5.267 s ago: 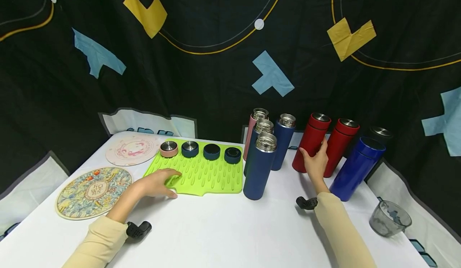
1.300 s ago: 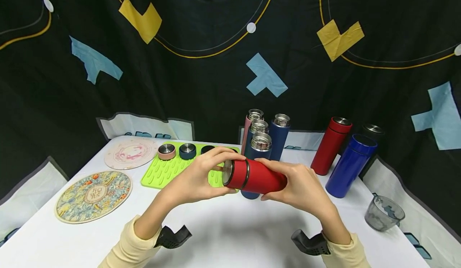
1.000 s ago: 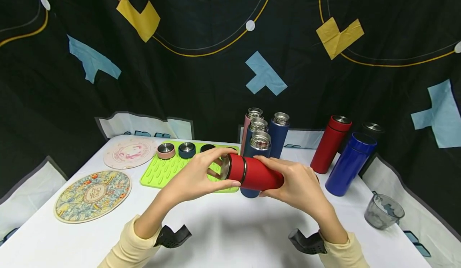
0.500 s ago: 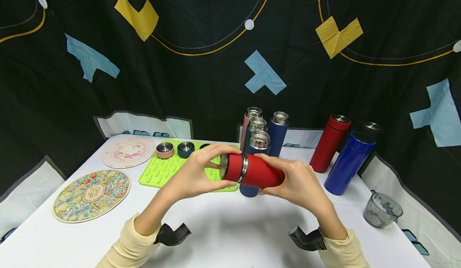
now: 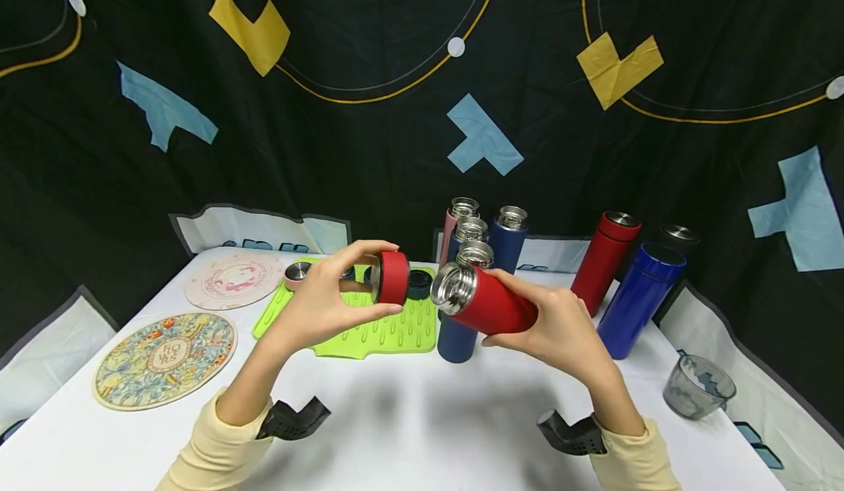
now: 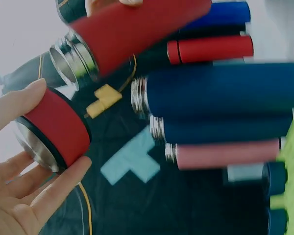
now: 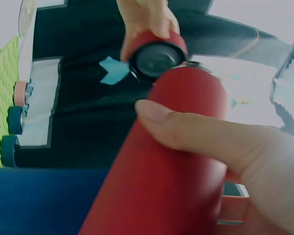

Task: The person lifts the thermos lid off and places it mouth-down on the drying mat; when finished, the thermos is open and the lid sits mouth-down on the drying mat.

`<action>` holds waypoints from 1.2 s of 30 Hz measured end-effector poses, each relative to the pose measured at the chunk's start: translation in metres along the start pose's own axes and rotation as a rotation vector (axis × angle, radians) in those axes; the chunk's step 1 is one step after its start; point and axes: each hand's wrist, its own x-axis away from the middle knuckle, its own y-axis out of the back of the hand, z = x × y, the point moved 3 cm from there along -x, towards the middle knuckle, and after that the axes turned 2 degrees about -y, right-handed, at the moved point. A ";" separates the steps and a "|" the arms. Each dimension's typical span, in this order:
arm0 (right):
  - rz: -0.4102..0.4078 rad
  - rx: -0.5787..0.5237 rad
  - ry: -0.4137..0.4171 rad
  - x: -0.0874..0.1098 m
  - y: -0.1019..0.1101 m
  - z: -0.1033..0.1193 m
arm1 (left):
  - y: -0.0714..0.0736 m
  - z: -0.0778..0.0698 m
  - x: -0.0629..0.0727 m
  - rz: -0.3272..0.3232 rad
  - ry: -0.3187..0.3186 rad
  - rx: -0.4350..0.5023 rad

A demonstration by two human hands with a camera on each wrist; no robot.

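Note:
My left hand (image 5: pixel 323 297) pinches a red lid (image 5: pixel 394 277) with a steel top and a black edge, thumb and fingers on its sides. Tilted above the table, a red thermos bottle (image 5: pixel 497 304) lies in the grip of my right hand (image 5: pixel 557 326). Its bare steel mouth points left toward the lid, a short gap between them. In the left wrist view the lid (image 6: pixel 59 127) sits apart from the bottle's threaded neck (image 6: pixel 73 61). The right wrist view shows my right thumb (image 7: pixel 186 129) across the bottle and the lid's dark underside (image 7: pixel 157 58).
A green mat (image 5: pixel 369 333) carries a pink lid (image 5: pixel 294 275) and dark blue lids, partly hidden. Several uncapped bottles, including a pink one (image 5: pixel 451 231), stand behind the bottle. Capped red (image 5: pixel 603 260), black (image 5: pixel 679 236) and blue (image 5: pixel 639 304) bottles and a glass cup (image 5: pixel 699 386) stand right.
Earlier the right hand took the red bottle from the table and both hands held it. Since half a second ago the lid has come off and moved left with the left hand, exposing the steel neck.

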 end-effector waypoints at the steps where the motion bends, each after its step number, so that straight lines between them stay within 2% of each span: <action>1: -0.019 -0.020 0.000 0.000 0.002 -0.003 | 0.005 0.002 0.001 -0.004 0.008 -0.020; 9: -0.192 -0.181 0.010 0.000 0.008 -0.032 | 0.038 0.039 0.017 0.018 0.090 -0.134; 16: -0.339 -0.263 -0.015 0.001 -0.002 -0.052 | 0.051 0.081 0.024 0.076 0.162 -0.227; 21: -0.428 -0.324 -0.094 -0.001 -0.011 -0.068 | 0.056 0.109 0.027 0.129 0.211 -0.307; 27: -0.481 -0.449 -0.236 -0.007 -0.026 -0.086 | 0.062 0.145 0.034 0.204 0.252 -0.372; 29: -0.495 -0.488 -0.285 -0.008 -0.027 -0.082 | 0.064 0.157 0.037 0.228 0.280 -0.382; 32: -0.518 -0.528 -0.350 -0.012 -0.034 -0.089 | 0.066 0.175 0.043 0.256 0.335 -0.394; 36: -0.545 -0.561 -0.411 -0.019 -0.050 -0.109 | 0.066 0.192 0.052 0.277 0.405 -0.411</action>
